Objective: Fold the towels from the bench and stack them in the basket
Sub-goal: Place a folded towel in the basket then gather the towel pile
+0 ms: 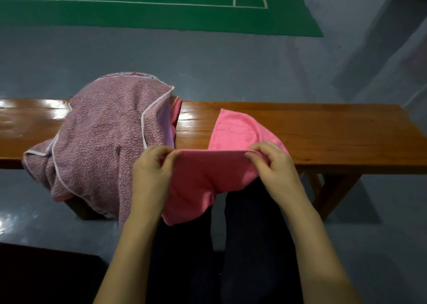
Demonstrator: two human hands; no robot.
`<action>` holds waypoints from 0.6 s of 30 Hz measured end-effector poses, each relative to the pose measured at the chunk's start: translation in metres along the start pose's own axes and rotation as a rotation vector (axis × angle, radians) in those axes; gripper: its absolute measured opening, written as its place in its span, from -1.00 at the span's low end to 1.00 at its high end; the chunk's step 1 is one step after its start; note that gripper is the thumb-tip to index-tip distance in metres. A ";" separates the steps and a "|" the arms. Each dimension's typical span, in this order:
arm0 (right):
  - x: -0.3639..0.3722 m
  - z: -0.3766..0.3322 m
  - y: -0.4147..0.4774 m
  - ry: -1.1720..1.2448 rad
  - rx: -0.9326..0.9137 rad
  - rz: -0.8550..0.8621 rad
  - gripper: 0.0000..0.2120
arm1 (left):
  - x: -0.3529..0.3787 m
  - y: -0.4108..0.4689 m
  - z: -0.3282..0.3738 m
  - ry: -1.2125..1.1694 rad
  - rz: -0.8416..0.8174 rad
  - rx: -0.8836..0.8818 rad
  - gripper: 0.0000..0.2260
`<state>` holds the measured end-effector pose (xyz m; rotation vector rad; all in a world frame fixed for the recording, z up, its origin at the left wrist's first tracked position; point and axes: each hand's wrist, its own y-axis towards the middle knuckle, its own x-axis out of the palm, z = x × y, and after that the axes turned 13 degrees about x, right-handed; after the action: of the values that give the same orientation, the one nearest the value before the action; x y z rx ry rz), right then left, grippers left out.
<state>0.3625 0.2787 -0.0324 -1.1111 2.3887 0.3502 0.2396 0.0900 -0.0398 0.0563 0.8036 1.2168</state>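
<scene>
left hand (pixel 153 165) and right hand (pixel 275 163) raised, fingers (pixel 254 158) pinching.

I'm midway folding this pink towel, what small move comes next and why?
Probably carry the pinched edge forward onto the bench: left hand and right hand pinch the pink towel, whose near half hangs over the bench's edge.

Dim, soft lighting is seen throughout; white glare is thrown on the glossy brown wooden bench (pixel 323 130) left of the grip. Edges are bowed and slightly blurred.
</scene>
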 end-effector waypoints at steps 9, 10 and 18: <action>0.023 -0.021 -0.007 0.158 -0.021 -0.176 -0.87 | 0.027 -0.006 0.054 -0.377 -0.390 0.020 -0.80; 0.021 -0.019 -0.009 0.151 0.015 -0.194 -0.86 | 0.027 -0.006 0.052 -0.352 -0.375 0.012 -0.85; 0.012 -0.008 -0.012 0.150 0.214 -0.242 -0.94 | 0.018 -0.005 0.027 -0.276 -0.402 -0.002 -0.82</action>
<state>0.3625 0.2602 -0.0316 -1.3441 2.3162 -0.0723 0.2614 0.1136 -0.0316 0.0565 0.5393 0.8067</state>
